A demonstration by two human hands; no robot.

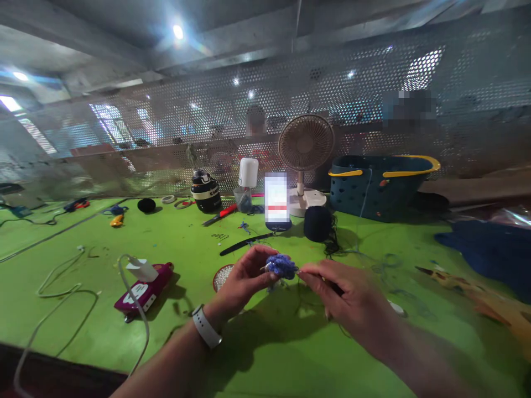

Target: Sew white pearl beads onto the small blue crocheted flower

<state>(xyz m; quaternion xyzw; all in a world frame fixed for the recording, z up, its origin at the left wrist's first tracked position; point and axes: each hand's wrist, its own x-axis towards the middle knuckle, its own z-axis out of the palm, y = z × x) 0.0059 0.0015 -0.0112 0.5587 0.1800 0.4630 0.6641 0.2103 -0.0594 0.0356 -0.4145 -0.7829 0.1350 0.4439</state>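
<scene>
My left hand pinches a small, bumpy piece of blue crochet between thumb and fingers. At the right side of the piece, my right hand is closed round a thin crochet hook, its metal tip against the yarn. Most of the hook is hidden in the fingers. Partly behind my left hand is a red-rimmed dish of white beads. A dark ball of yarn lies beyond the hands, with loose strands beside it.
A phone stands upright ahead, before a fan. A dark basket is at the back right. On the left, a charger sits in a magenta power strip with a trailing cable. A red-handled cutter lies near a black bottle.
</scene>
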